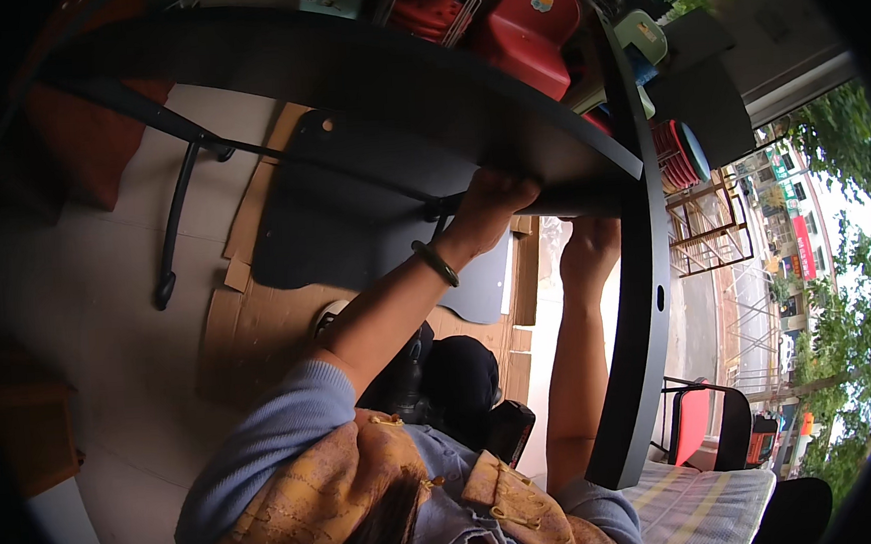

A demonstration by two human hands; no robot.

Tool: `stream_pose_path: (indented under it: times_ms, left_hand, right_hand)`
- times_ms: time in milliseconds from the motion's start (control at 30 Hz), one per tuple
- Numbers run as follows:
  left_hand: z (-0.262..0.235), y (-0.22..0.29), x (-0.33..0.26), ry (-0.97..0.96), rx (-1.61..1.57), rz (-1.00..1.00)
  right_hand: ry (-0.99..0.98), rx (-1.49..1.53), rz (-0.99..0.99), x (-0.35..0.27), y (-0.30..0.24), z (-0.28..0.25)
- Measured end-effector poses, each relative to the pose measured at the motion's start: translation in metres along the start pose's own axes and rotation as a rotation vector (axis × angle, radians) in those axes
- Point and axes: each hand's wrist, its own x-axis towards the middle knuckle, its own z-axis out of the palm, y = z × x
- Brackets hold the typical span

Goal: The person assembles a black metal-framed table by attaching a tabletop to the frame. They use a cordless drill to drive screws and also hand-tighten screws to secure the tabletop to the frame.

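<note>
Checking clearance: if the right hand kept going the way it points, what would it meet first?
The right hand already presses up against the underside of the dark tabletop, so it probably meets that panel at once; depth is unclear.

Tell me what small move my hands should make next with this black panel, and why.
Probably steady it first: your left hand grips the dark panel at its lower edge, your right hand presses beneath it by the upright board, and the joint looks unsecured.
</note>
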Motion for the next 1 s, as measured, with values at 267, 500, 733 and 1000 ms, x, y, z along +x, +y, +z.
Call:
stream_pose_path:
  times_ms: [267,500,733,1000]
  left_hand:
    - [0.018,0.008,-0.004,0.069,0.038,0.110]
    - [-0.003,-0.001,-0.001,-0.074,-0.009,0.041]
    - [0.014,0.003,-0.004,0.046,0.030,0.084]
    - [0.008,0.003,-0.005,0.041,0.058,0.091]
  right_hand:
    - [-0.009,0.258,0.145,-0.004,-0.007,-0.001]
    - [0.026,0.231,0.151,-0.005,-0.004,0.008]
    - [0.094,0.206,0.155,-0.012,-0.005,0.009]
    - [-0.010,0.110,0.121,-0.021,0.006,0.005]
